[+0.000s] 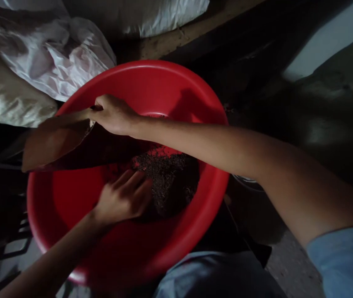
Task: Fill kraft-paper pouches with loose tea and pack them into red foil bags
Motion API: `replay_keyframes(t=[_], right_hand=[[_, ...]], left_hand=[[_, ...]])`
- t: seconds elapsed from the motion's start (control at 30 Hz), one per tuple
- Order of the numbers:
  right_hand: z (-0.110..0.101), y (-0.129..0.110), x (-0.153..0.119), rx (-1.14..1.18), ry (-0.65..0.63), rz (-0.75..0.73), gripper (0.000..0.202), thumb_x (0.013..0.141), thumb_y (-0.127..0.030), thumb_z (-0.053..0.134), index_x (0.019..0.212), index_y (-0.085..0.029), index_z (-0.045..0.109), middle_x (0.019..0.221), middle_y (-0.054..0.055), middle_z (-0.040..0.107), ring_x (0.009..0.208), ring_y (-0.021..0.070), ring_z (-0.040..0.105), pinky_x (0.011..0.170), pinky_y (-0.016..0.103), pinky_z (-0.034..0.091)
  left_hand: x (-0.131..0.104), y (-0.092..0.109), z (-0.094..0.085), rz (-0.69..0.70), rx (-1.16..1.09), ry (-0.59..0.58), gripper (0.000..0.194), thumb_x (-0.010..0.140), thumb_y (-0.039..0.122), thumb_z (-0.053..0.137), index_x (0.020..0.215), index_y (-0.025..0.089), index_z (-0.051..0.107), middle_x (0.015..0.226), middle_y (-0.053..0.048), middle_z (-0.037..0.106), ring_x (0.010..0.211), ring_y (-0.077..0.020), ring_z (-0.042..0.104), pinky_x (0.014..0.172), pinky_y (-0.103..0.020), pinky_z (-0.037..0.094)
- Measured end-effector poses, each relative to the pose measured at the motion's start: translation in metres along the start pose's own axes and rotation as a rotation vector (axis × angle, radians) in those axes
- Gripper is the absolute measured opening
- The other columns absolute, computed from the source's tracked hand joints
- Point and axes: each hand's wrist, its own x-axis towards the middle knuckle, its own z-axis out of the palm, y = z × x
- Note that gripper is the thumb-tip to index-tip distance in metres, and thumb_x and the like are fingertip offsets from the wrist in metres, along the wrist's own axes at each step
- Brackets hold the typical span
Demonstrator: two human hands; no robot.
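A heap of dark, dry bits (170,174), like loose leaves or husks, lies in a large red plastic basin (133,265). My left hand (125,196) is low inside the basin at the heap's left edge, slightly blurred. Its fingers are curled under; whatever they hold, if anything, is hidden. My right hand (116,114) reaches across over the basin and grips the handle of a broad, thin brown blade, like a hand fan (55,142). That blade is tilted and spreads left past the basin's rim. A few bits show beside its edge near my right hand.
White plastic sacks (80,62) bulge against the basin's far left side. Behind it runs a wooden ledge (170,43). A dark slatted crate (11,248) stands at lower left. My knee (213,275) is close to the near rim. The surroundings are dim.
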Motion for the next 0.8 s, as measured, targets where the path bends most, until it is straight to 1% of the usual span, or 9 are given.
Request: replay_keyframes(t=[0.07, 0.13, 0.17, 0.2, 0.27, 0.4, 0.53, 0.63, 0.8], right_hand=[[0.000, 0.001, 0.000, -0.026, 0.004, -0.007, 0.032, 0.099, -0.029, 0.054, 0.070, -0.021, 0.042, 0.076, -0.002, 0.054, 0.074, 0.0126, 0.049, 0.069, 0.028, 0.035], [0.001, 0.002, 0.001, -0.041, 0.004, -0.003, 0.031, 0.099, -0.030, 0.054, 0.071, -0.021, 0.044, 0.076, -0.002, 0.054, 0.074, 0.0128, 0.049, 0.069, 0.029, 0.035], [0.001, 0.003, 0.001, -0.043, 0.001, -0.006, 0.031, 0.099, -0.031, 0.053, 0.071, -0.021, 0.044, 0.075, -0.002, 0.054, 0.074, 0.0129, 0.050, 0.069, 0.029, 0.036], [0.002, 0.004, 0.001, -0.040, -0.003, -0.012, 0.031, 0.099, -0.033, 0.052, 0.071, -0.021, 0.044, 0.076, -0.002, 0.055, 0.074, 0.0129, 0.050, 0.069, 0.029, 0.036], [0.002, 0.004, 0.002, -0.034, -0.013, -0.023, 0.031, 0.099, -0.035, 0.051, 0.071, -0.022, 0.044, 0.076, -0.002, 0.056, 0.074, 0.0127, 0.050, 0.069, 0.028, 0.037], [0.002, 0.002, 0.002, -0.034, -0.021, 0.005, 0.027, 0.096, -0.032, 0.050, 0.072, -0.022, 0.043, 0.079, -0.003, 0.057, 0.077, 0.0112, 0.051, 0.072, 0.025, 0.039], [0.001, 0.001, 0.001, -0.029, -0.030, -0.004, 0.026, 0.099, -0.029, 0.048, 0.074, -0.021, 0.046, 0.080, -0.003, 0.058, 0.079, 0.0114, 0.053, 0.073, 0.025, 0.038], [0.001, 0.001, 0.001, -0.012, -0.024, -0.007, 0.025, 0.098, -0.030, 0.049, 0.075, -0.022, 0.048, 0.083, -0.002, 0.062, 0.084, 0.0141, 0.056, 0.075, 0.026, 0.041], [0.002, 0.003, 0.003, -0.042, -0.026, -0.003, 0.018, 0.094, -0.031, 0.054, 0.078, -0.023, 0.053, 0.086, -0.001, 0.066, 0.087, 0.0152, 0.058, 0.079, 0.027, 0.045]], left_hand=[[0.025, 0.005, 0.033, 0.038, -0.011, -0.105, 0.064, 0.091, 0.064, 0.052, 0.143, 0.028, 0.063, 0.158, -0.006, 0.050, 0.144, -0.0370, 0.047, 0.125, -0.051, 0.035], [0.053, 0.008, 0.056, -0.027, -0.108, -0.239, 0.061, 0.096, 0.061, 0.047, 0.146, 0.028, 0.061, 0.158, -0.006, 0.049, 0.153, -0.0359, 0.035, 0.131, -0.050, 0.020], [0.065, 0.010, 0.064, -0.045, -0.132, -0.265, 0.061, 0.096, 0.062, 0.047, 0.145, 0.028, 0.062, 0.157, -0.006, 0.050, 0.154, -0.0368, 0.033, 0.132, -0.050, 0.017], [0.074, 0.011, 0.071, -0.067, -0.157, -0.294, 0.062, 0.096, 0.065, 0.046, 0.142, 0.028, 0.065, 0.154, -0.006, 0.053, 0.154, -0.0375, 0.034, 0.132, -0.050, 0.017], [0.083, 0.014, 0.080, -0.089, -0.194, -0.331, 0.069, 0.094, 0.074, 0.044, 0.141, 0.028, 0.066, 0.151, -0.007, 0.057, 0.150, -0.0375, 0.042, 0.129, -0.048, 0.026], [0.081, 0.022, 0.089, -0.114, -0.274, -0.433, 0.091, 0.080, 0.087, 0.055, 0.149, 0.026, 0.059, 0.154, -0.008, 0.057, 0.146, -0.0349, 0.049, 0.121, -0.042, 0.039], [0.082, 0.020, 0.086, -0.060, -0.208, -0.513, 0.110, 0.066, 0.083, 0.076, 0.157, 0.028, 0.048, 0.158, -0.011, 0.053, 0.144, -0.0354, 0.051, 0.119, -0.043, 0.041], [0.086, 0.014, 0.082, -0.010, -0.158, -0.515, 0.106, 0.065, 0.077, 0.081, 0.156, 0.032, 0.049, 0.155, -0.009, 0.056, 0.141, -0.0351, 0.054, 0.117, -0.041, 0.043], [0.086, 0.008, 0.089, 0.022, -0.319, -0.453, 0.089, 0.060, 0.056, 0.090, 0.141, 0.030, 0.065, 0.137, -0.004, 0.070, 0.127, -0.0328, 0.064, 0.110, -0.038, 0.050]])
